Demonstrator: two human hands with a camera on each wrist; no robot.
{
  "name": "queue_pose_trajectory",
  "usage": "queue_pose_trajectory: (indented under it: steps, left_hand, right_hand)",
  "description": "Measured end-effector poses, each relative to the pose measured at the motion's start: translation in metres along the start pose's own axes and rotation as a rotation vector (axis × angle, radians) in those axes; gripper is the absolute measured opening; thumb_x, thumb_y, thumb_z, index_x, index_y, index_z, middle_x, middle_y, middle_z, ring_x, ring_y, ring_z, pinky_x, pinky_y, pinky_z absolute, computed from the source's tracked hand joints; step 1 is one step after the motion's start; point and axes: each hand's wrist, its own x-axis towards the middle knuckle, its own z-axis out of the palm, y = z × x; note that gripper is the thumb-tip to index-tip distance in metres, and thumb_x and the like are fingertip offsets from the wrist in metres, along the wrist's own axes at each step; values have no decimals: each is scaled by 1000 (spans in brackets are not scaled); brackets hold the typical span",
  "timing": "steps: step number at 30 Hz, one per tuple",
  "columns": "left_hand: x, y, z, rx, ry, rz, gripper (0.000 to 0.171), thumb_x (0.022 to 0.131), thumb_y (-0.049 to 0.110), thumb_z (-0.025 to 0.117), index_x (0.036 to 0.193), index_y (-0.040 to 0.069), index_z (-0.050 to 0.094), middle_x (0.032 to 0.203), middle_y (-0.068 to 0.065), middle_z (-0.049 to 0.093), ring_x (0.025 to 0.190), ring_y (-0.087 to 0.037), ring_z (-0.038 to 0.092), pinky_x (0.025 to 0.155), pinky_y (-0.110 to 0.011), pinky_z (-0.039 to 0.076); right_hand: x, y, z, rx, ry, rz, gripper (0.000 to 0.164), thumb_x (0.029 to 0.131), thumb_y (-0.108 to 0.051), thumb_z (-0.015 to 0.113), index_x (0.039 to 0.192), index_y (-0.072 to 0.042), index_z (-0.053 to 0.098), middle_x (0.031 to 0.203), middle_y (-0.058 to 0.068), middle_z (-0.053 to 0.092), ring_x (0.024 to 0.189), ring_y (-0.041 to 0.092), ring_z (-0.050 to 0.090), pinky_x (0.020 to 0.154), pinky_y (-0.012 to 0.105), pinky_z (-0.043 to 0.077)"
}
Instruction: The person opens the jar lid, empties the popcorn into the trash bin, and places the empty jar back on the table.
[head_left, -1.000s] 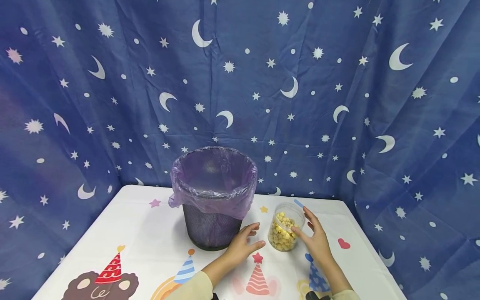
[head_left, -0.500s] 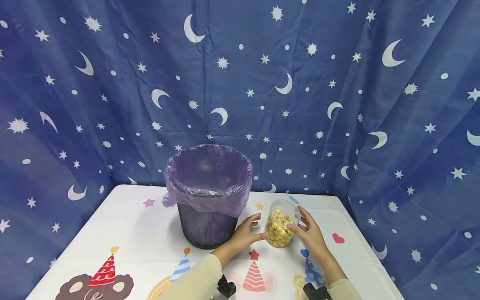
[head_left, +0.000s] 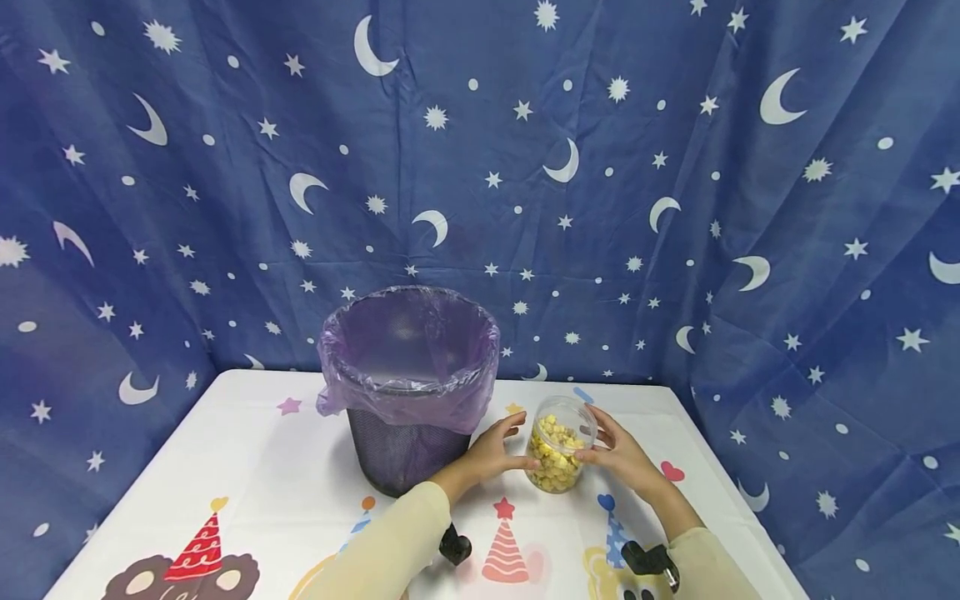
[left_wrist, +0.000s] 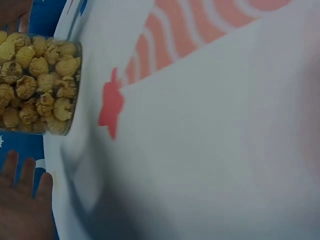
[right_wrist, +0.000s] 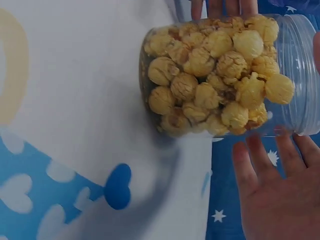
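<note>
A clear, open-topped plastic jar of popcorn point(head_left: 557, 458) stands upright on the table, to the right of the bin. My right hand point(head_left: 628, 458) grips it from the right, thumb on the near side and fingers around the far side; its fingertips touch the wall in the right wrist view. From the left, my left hand point(head_left: 489, 450) reaches towards the jar with its fingers spread. Its thumb reaches the jar's near side, while its other fingers stay apart from the wall. Caramel-coloured popcorn point(right_wrist: 210, 80) fills most of the jar.
A black mesh bin point(head_left: 405, 450) lined with a purple plastic bag point(head_left: 420, 407) stands just left of my left hand. A white tablecloth point(head_left: 270, 475) with party-hat prints covers the table. Behind and beside it hangs a blue curtain point(head_left: 465, 167) with moons and stars.
My left hand has moved right until its thumb reaches the jar. My right hand has drawn closer around the jar. The head view has shifted slightly; the jar keeps its place on the table.
</note>
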Motion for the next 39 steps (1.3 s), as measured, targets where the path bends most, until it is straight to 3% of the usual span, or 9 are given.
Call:
queue_pose_trajectory:
  steps: [8,18,24,39]
  left_hand:
    - [12,4,-1,-53,-62,3,93,78,17,83,154,6,30,154,-15,38,140,-39,39,114,-54,38]
    - [14,6,7,-111,-62,-13,88,76,14,85,150,11,38,153,-11,41,139,-38,40,115,-54,36]
    - [15,7,11,-161,-52,-1,86,76,8,85,148,7,38,150,-15,44,135,-36,45,114,-52,38]
    - [18,5,15,-160,-23,-2,87,76,7,84,149,7,37,146,-13,46,132,-33,48,107,-41,48]
  right_hand:
    - [7,4,-8,1,-62,11,91,82,-27,80,156,-21,27,161,16,23,144,46,27,114,65,31]
    - [7,5,-10,54,-56,7,88,82,-24,79,155,-20,29,161,15,24,143,45,28,114,66,28]
    - [8,7,-10,65,-65,-9,87,83,-23,79,155,-17,30,161,16,25,143,45,29,115,66,28]
    - [9,10,-8,47,-41,22,85,82,-24,79,154,-21,33,161,13,25,145,45,25,115,67,25]
